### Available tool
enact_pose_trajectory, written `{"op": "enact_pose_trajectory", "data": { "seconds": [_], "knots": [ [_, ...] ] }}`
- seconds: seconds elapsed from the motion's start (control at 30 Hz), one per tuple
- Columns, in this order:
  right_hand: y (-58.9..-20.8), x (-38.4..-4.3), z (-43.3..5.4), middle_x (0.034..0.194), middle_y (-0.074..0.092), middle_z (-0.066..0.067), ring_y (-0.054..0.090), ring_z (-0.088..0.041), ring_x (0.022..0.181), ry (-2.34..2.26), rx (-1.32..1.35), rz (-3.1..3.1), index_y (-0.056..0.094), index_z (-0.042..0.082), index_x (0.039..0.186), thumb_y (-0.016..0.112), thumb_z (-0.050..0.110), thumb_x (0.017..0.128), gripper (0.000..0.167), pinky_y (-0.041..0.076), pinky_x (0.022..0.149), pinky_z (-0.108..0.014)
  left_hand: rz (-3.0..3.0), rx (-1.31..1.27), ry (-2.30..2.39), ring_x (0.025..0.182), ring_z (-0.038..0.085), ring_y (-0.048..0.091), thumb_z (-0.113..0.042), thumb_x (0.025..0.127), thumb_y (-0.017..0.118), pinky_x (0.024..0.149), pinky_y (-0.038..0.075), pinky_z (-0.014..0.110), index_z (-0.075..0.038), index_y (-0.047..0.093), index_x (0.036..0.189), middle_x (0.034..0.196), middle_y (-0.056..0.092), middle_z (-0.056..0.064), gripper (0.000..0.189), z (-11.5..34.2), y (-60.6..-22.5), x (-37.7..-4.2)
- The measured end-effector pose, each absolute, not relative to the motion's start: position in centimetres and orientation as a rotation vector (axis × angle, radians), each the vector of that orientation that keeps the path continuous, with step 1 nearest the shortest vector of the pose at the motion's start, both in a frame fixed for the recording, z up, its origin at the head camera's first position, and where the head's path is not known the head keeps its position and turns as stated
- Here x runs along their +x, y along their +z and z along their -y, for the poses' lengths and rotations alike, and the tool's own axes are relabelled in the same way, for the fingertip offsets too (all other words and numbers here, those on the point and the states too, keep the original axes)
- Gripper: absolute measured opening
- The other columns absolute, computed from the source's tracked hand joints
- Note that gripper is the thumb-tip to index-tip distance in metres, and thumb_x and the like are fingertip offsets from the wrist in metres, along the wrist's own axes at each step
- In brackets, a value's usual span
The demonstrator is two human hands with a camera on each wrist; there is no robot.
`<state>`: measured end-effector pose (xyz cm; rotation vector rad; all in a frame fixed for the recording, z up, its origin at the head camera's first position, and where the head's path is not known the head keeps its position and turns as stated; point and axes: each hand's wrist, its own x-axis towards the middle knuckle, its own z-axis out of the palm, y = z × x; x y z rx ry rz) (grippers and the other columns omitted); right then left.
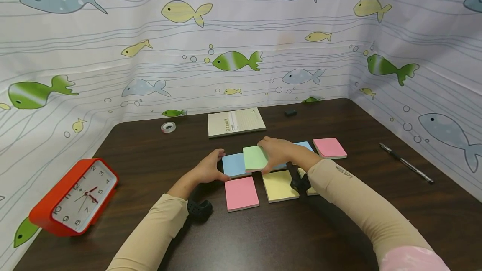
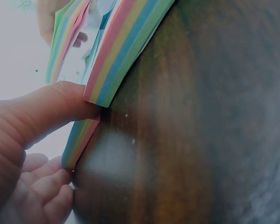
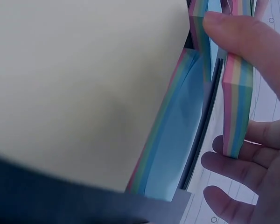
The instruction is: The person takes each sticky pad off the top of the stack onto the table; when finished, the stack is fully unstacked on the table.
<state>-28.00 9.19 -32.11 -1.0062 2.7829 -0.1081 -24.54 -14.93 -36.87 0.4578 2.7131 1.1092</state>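
My right hand (image 1: 280, 153) holds a green sticky note pad (image 1: 254, 159) between thumb and fingers, over the gap between two blue pads. Striped side layers of this pad show in the right wrist view. On the left, my left hand (image 1: 207, 170) pinches a blue sticky note pad (image 1: 232, 164), thumb at its near corner and fingers at its far edge. Just in front lie a pink pad (image 1: 242, 194) and a yellow pad (image 1: 279, 185). The right wrist partly hides another yellow pad (image 1: 311, 191) and the second blue pad (image 1: 304, 145).
Another pink pad (image 1: 329, 148) lies at the right of the back row. Behind are a notebook (image 1: 236, 122), a tape roll (image 1: 168, 127) and a small black block (image 1: 290, 113). A red alarm clock (image 1: 77, 198) stands left; a pen (image 1: 406, 163) lies right.
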Motion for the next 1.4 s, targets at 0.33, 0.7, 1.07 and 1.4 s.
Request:
{"op": "enact_pose_trajectory", "data": {
  "seconds": [0.33, 0.7, 1.07, 1.4],
  "knots": [
    [-32.0, -27.6, -10.6, 0.109, 0.044, -0.006, 0.046, -0.016, 0.081, -0.116, -0.994, -2.795, 0.039, 0.002, 0.127, 0.072, 0.049, 0.059, 0.089, 0.041, 0.067, -0.033, -2.703, 0.461, 1.124, 0.122, 0.027, 0.032, -0.014, 0.063, 0.078, 0.094, 0.03, 0.04, 0.004, 0.022, 0.133, 0.132, 0.034, 0.017, 0.091, 14.9, -36.7, -24.4],
    [-31.9, -27.0, -11.7, 0.103, 0.046, -0.006, 0.047, -0.016, 0.078, -0.149, -1.037, -2.81, 0.042, 0.0, 0.123, 0.074, 0.047, 0.057, 0.087, 0.041, 0.065, -0.032, -2.715, 0.451, 1.104, 0.122, 0.027, 0.032, -0.015, 0.063, 0.078, 0.094, 0.03, 0.04, 0.004, 0.023, 0.133, 0.132, 0.035, 0.016, 0.091, 14.9, -36.7, -24.4],
    [-31.7, -26.1, -13.1, 0.103, 0.045, -0.007, 0.047, -0.017, 0.078, -0.136, -1.067, -2.795, 0.042, -0.002, 0.122, 0.075, 0.047, 0.057, 0.087, 0.042, 0.066, -0.032, -2.715, 0.456, 1.103, 0.122, 0.027, 0.032, -0.015, 0.064, 0.078, 0.095, 0.029, 0.04, 0.004, 0.022, 0.133, 0.132, 0.035, 0.016, 0.09, 14.9, -36.8, -24.5],
    [-31.9, -25.7, -14.1, 0.104, 0.045, -0.006, 0.046, -0.015, 0.077, -0.117, -1.062, -2.8, 0.041, -0.002, 0.124, 0.073, 0.049, 0.057, 0.09, 0.041, 0.065, -0.03, -2.725, 0.452, 1.092, 0.121, 0.027, 0.033, -0.015, 0.064, 0.078, 0.095, 0.029, 0.04, 0.004, 0.023, 0.133, 0.132, 0.035, 0.016, 0.09, 14.9, -36.8, -24.6]
  ]
}}
